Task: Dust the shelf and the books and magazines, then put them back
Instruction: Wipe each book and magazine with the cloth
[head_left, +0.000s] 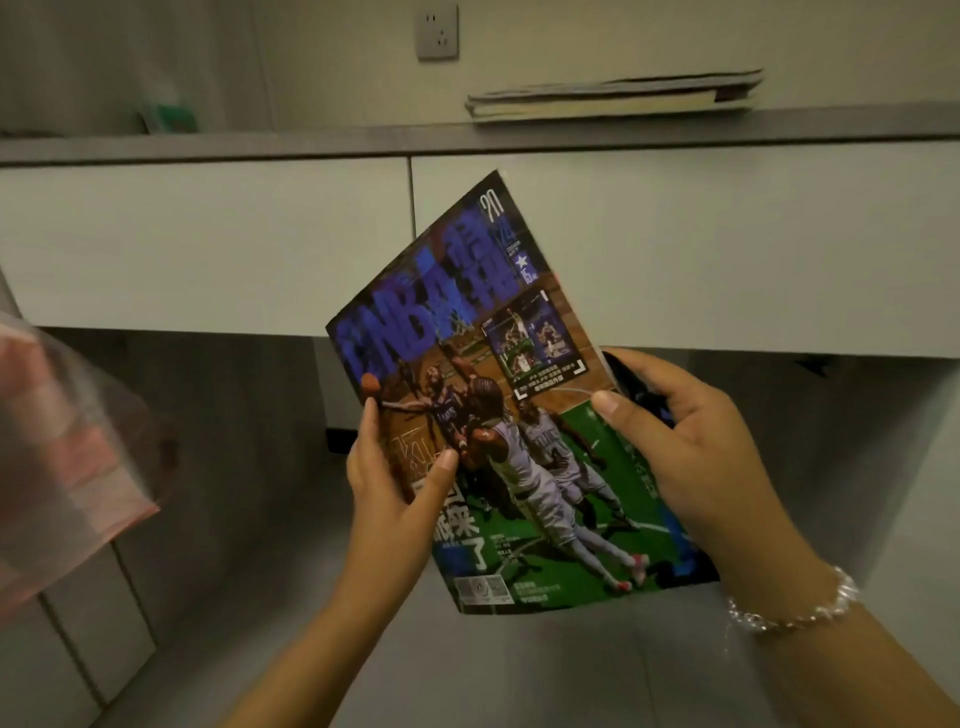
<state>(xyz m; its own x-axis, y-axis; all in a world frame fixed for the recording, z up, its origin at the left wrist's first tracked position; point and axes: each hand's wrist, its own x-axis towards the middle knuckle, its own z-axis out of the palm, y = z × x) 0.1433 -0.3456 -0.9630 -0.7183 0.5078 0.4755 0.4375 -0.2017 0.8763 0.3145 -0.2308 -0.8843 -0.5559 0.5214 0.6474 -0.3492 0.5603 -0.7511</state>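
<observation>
I hold a basketball magazine (498, 395) with a blue and green cover in the air in front of the shelf unit, tilted with its top to the upper right. My left hand (400, 483) pinches its left edge, thumb on the cover. At the right edge my right hand (691, 447) grips it, thumb on the cover and fingers curled behind. Something dark shows behind those fingers; I cannot tell what it is. A small stack of books and magazines (613, 96) lies flat on the grey shelf top (311, 140) at the upper right.
White drawer fronts (208, 239) run below the shelf top, with an open recess underneath. A wall socket (437, 32) sits above. A blurred pink and translucent bag (57, 457) hangs at the left. A green object (171, 118) stands on the shelf top at the left.
</observation>
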